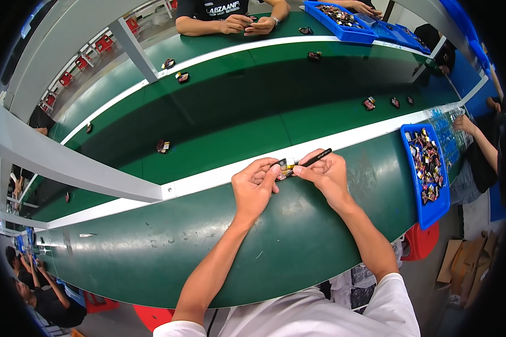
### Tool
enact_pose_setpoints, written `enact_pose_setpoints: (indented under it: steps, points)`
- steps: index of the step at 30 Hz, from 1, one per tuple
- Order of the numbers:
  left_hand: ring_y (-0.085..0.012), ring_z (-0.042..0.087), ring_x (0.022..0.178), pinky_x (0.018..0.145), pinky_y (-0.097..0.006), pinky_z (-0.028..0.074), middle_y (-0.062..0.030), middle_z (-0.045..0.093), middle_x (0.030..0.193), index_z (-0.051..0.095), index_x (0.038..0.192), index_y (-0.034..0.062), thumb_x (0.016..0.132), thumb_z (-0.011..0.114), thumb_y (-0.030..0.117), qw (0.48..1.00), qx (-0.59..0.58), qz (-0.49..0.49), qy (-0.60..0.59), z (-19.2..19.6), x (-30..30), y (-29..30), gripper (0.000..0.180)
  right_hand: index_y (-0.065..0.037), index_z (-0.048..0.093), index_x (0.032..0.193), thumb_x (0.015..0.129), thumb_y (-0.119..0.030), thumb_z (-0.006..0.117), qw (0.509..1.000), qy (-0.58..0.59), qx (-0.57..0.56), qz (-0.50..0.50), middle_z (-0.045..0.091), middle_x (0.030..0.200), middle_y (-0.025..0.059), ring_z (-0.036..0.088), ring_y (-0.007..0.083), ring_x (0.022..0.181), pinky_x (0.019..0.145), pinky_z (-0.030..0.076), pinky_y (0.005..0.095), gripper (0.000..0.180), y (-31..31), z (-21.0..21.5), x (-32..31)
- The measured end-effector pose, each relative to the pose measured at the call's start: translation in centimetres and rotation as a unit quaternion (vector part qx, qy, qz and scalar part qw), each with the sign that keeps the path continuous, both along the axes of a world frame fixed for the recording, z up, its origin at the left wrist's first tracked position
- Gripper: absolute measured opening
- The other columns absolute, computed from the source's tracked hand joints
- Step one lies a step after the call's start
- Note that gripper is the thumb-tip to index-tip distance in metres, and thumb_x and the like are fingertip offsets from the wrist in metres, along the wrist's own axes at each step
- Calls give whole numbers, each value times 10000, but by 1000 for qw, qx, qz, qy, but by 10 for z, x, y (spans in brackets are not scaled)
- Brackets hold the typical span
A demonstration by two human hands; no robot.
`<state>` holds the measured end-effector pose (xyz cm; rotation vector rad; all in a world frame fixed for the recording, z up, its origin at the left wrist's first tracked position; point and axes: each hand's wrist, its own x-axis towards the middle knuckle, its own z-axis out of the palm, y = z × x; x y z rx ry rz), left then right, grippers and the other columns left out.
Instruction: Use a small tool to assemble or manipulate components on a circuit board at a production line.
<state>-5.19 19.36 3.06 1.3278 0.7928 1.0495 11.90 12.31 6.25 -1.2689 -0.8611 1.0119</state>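
Note:
Over the green bench (298, 236), near its white far rail, my two hands are close together. My left hand (256, 182) is closed, pinching a small electronic part (284, 168) with black, yellow and reddish bits between thumb and fingers. My right hand (327, 178) is closed around slim black tweezers (317, 158), whose rear end points up to the right. Their working end is down at the part, where my right thumb also comes close. Fingers hide much of the part, so its finer details cannot be made out.
A blue bin (429, 174) full of similar small parts stands right. Beyond the rail, a green conveyor (225, 112) carries scattered parts such as one small part (163, 146). A grey post (84, 163) slants at left. Across sits a co-worker (230, 17) near another blue bin (343, 31).

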Motion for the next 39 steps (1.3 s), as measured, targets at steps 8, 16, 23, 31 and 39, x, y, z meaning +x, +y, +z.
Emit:
enact_pose_setpoints:
  steps: [8,16,23,31,39]
  points:
    - [-86,579,523,456,-219,400,-73,699,772,709,1073,-69,958,673,41,997,-54,-51,-19,-1,-6,5,164,61,659,949,853,76,754,999,-6,5,34,723,855,112,697,114,796,703,543,225,136,-1,5,3]
    - [-86,573,521,463,-221,403,-73,689,742,714,1065,-75,958,676,40,997,-49,-48,-23,3,-5,3,162,61,662,946,845,90,751,999,-17,6,33,723,843,106,695,114,795,699,545,226,138,0,3,4]
    - [-82,576,525,469,-217,410,-69,690,720,725,1052,-69,947,688,38,998,-42,-40,-7,4,-4,2,155,56,672,936,841,80,757,1000,-16,-2,18,726,845,104,695,110,788,698,546,224,131,0,1,3]
    - [-101,620,541,456,-214,458,-97,695,745,697,1093,-91,958,679,37,999,-28,-41,6,0,-3,2,187,52,672,932,838,79,757,999,-23,-22,17,729,845,111,710,125,797,715,557,231,129,0,6,2]
    - [-154,670,567,436,-228,476,-136,708,827,681,1117,-107,971,666,49,997,-51,-60,1,4,-5,6,215,55,658,938,847,96,748,1000,4,31,5,730,899,124,717,144,831,733,564,240,134,0,-2,0]
